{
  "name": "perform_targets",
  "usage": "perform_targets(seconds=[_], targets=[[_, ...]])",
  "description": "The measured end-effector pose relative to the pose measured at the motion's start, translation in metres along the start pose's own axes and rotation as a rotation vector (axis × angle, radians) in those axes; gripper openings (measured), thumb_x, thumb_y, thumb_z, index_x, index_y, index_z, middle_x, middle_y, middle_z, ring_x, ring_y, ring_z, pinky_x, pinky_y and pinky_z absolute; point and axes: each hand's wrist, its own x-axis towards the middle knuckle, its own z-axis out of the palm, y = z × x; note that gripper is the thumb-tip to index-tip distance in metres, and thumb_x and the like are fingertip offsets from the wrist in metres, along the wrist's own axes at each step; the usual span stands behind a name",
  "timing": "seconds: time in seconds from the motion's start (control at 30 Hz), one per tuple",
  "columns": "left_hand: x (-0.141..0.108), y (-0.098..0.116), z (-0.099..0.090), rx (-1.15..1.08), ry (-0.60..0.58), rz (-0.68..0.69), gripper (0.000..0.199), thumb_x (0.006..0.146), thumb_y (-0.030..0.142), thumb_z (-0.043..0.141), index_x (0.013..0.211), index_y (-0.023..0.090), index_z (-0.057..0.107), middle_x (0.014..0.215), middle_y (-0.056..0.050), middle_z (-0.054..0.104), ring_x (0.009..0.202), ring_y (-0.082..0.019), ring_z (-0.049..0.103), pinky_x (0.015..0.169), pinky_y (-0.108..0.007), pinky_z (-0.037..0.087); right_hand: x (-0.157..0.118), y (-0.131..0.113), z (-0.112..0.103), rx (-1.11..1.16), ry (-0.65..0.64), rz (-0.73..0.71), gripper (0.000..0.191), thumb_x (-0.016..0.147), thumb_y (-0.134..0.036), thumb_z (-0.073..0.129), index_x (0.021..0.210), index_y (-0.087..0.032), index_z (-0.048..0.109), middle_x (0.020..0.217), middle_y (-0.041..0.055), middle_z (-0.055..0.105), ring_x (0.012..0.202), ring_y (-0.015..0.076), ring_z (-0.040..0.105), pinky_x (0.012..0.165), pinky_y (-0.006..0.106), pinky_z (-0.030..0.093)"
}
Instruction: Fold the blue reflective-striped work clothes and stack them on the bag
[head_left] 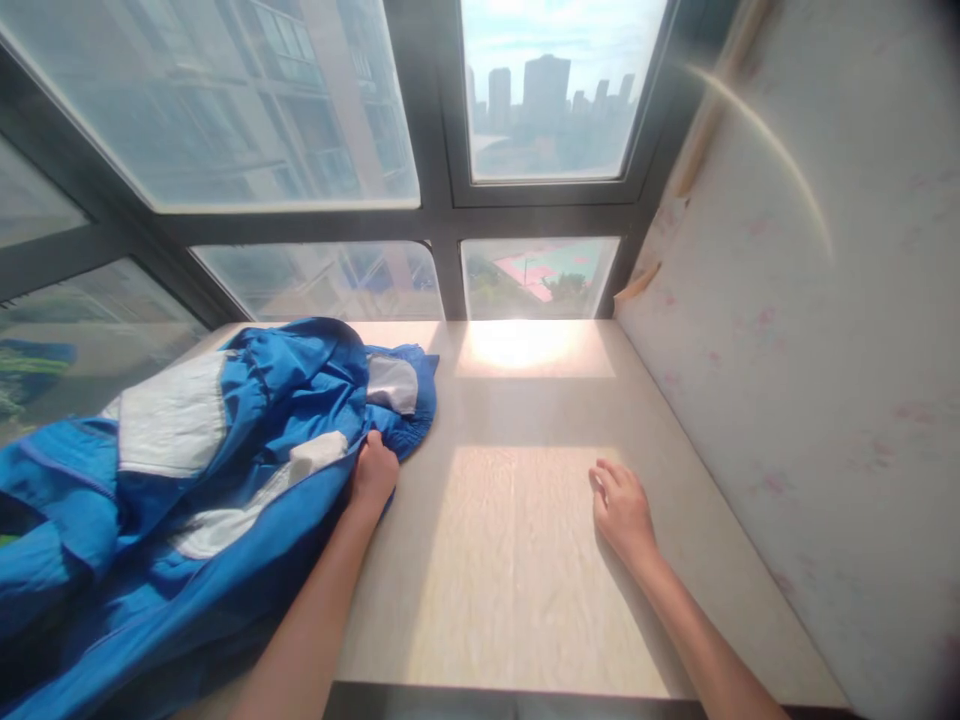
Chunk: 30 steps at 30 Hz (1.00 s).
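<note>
Nearest the camera, bare forearms (311,615) reach in from the near edge. Fingers of the left hand (376,472) grasp the right edge of a blue-and-white garment (307,365); those of the right hand (622,505) are loosely curled, holding nothing visible. The garment lies crumpled on the left of the pale board (517,580). It looks light, soft, perhaps slippery, so its edge should give the surest hold. Both arms slant toward the far side, the right hand low, well apart from the cloth.

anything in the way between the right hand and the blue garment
Only the left hand, gripping the edge of the blue garment straight across from the right hand; otherwise nothing visible stands between them, just the pale sunlit surface.
</note>
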Motion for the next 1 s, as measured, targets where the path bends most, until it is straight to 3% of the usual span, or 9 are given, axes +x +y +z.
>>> perform_targets(seconds=[0.1,0.17,0.27,0.37,0.47,0.6,1.0], targets=[[-0.020,0.014,0.023,-0.004,-0.044,0.057,0.029,0.096,0.030,0.062,0.122,0.018,0.064,0.121,-0.011,0.065,0.107,-0.024,0.065,0.093,-0.042,0.055,0.001,-0.003,-0.003,-0.002,-0.031,0.034,0.038,0.081,-0.009,0.047,0.110,-0.018,0.070,0.123,0.0136,0.067,0.116,0.0292,0.057,0.104,0.048,0.045],[-0.042,0.030,0.044,-0.039,-0.158,0.149,0.023,0.094,0.020,0.055,0.112,0.020,0.069,0.108,-0.010,0.070,0.099,-0.023,0.067,0.089,-0.039,0.054,0.002,-0.012,-0.005,0.004,-0.042,0.066,0.039,0.080,-0.008,0.047,0.110,-0.018,0.070,0.124,0.0143,0.066,0.118,0.0302,0.057,0.105,0.050,0.045],[-0.077,0.053,0.072,-0.089,-0.381,0.306,0.023,0.092,0.018,0.050,0.098,0.022,0.072,0.094,-0.006,0.073,0.089,-0.022,0.068,0.081,-0.037,0.052,0.000,-0.038,-0.002,0.057,-0.082,0.055,0.040,0.081,-0.007,0.048,0.112,-0.020,0.070,0.128,0.0144,0.065,0.124,0.0310,0.055,0.108,0.051,0.044],[-0.096,0.064,0.087,-0.081,-0.306,0.285,0.020,0.092,0.019,0.052,0.091,0.022,0.071,0.093,-0.005,0.074,0.093,-0.024,0.068,0.085,-0.039,0.050,-0.006,-0.066,0.003,0.160,-0.169,-0.031,0.045,0.084,-0.007,0.048,0.123,-0.021,0.067,0.138,0.0130,0.061,0.134,0.0299,0.050,0.112,0.051,0.041],[-0.099,0.062,0.090,-0.106,-0.228,0.230,0.019,0.091,0.018,0.053,0.093,0.022,0.071,0.097,-0.006,0.074,0.096,-0.024,0.068,0.087,-0.039,0.049,-0.009,-0.077,0.005,0.257,-0.213,-0.053,0.045,0.087,-0.007,0.045,0.124,-0.021,0.067,0.139,0.0108,0.062,0.137,0.0270,0.050,0.115,0.050,0.041],[-0.098,0.058,0.088,-0.096,-0.250,0.257,0.018,0.091,0.018,0.053,0.093,0.021,0.071,0.097,-0.006,0.074,0.096,-0.024,0.067,0.087,-0.039,0.049,-0.007,-0.072,0.002,0.337,-0.183,-0.021,0.040,0.089,-0.008,0.043,0.114,-0.021,0.071,0.133,0.0096,0.066,0.133,0.0250,0.054,0.116,0.050,0.042],[-0.100,0.059,0.085,-0.111,-0.229,0.287,0.019,0.090,0.016,0.052,0.094,0.021,0.070,0.098,-0.006,0.074,0.098,-0.024,0.067,0.089,-0.041,0.049,-0.006,-0.073,0.003,0.353,-0.151,-0.026,0.040,0.087,-0.007,0.045,0.113,-0.021,0.073,0.133,0.0095,0.067,0.133,0.0253,0.055,0.116,0.050,0.042]])
